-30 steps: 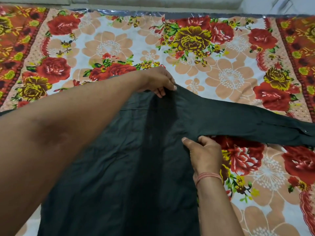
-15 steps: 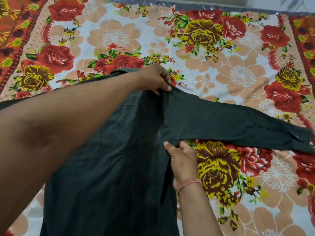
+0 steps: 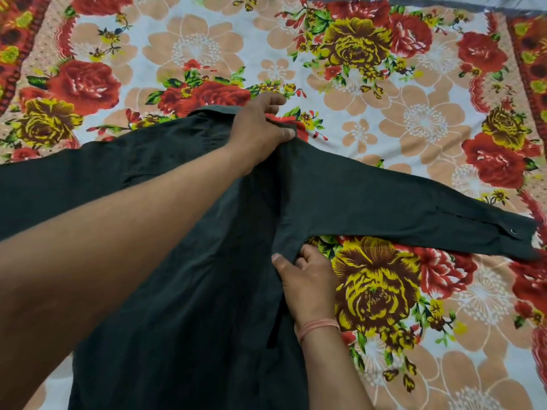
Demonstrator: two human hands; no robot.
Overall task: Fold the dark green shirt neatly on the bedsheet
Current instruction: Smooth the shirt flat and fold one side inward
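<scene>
The dark green shirt lies flat on the floral bedsheet, collar away from me. Its right side is folded inward over the body, and the right sleeve stretches out to the right, its cuff with a snap near the frame's right edge. My left hand pinches the shirt at the shoulder beside the collar. My right hand grips the folded edge at the armpit, thumb on top. The left sleeve runs off to the left, partly hidden by my left forearm.
The bedsheet with large red, yellow and peach flowers spreads all round the shirt. A red patterned border runs down its right side and another down its left. A strip of grey floor shows at the top.
Both hands have carried the shirt's right edge further left over the body, narrowing the fold. More of the yellow flower under the sleeve is uncovered. The camera has tilted down.
</scene>
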